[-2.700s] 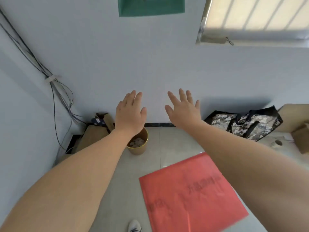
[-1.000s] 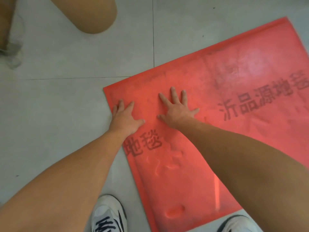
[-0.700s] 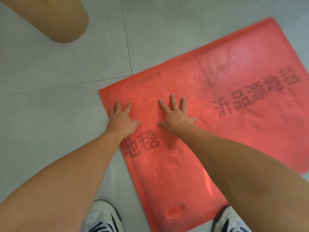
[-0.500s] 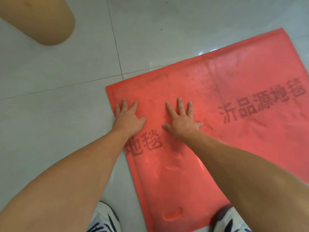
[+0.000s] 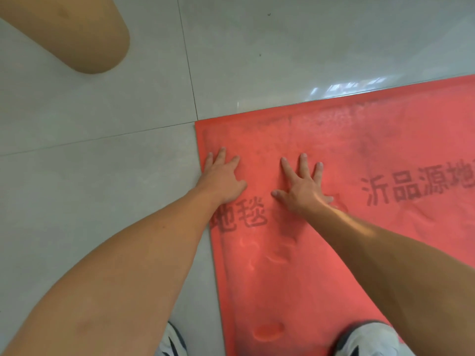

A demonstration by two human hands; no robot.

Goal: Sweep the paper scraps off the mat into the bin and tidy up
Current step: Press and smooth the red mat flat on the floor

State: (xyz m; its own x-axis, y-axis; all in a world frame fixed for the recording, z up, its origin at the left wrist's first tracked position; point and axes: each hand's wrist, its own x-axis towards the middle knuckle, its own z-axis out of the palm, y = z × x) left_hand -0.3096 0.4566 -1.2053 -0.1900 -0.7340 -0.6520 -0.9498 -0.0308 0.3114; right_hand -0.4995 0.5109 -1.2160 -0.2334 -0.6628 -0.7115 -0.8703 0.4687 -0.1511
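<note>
A red mat (image 5: pixel 359 155) with dark printed characters lies flat on the grey tiled floor. My left hand (image 5: pixel 222 179) rests palm down on the mat's left edge, fingers spread. My right hand (image 5: pixel 303 187) is pressed flat on the mat just to the right of it, fingers apart. Neither hand holds anything. No paper scraps show on the mat. The tan bin (image 5: pixel 77 34) stands at the top left; only its side is in view.
Grey floor tiles (image 5: pixel 102 201) surround the mat on the left and at the far side. My two white shoes show at the bottom edge: the left shoe (image 5: pixel 171 343) on the floor, the right shoe (image 5: pixel 370 340) on the mat.
My hands dropped from in front of the wall to lie flat on the mat. Over the last second they stayed pressed near its left edge while the mat turned slightly.
</note>
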